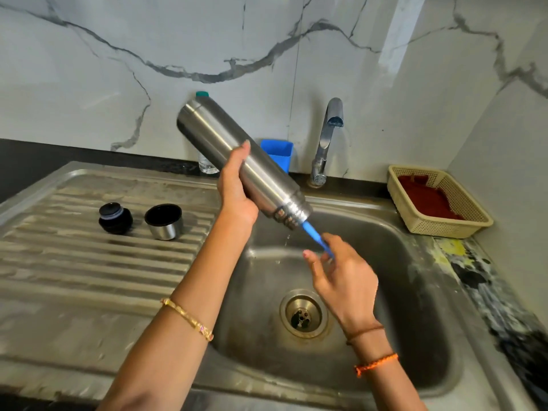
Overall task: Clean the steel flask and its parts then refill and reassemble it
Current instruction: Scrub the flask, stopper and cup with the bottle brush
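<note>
Right hand (341, 274) pinching blue brush (314, 232) inside tilted flask (237, 161) gripped by left hand (237, 185) above sink (415, 292); scrubbing underway, refilling left.

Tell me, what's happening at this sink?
A person is scrubbing out a steel flask. The left hand holds it tilted, mouth down over the sink basin, while the right hand pinches a blue brush handle pushed into the mouth. The stopper and cup lid sit on the drainboard. The tap isn't running.
</note>
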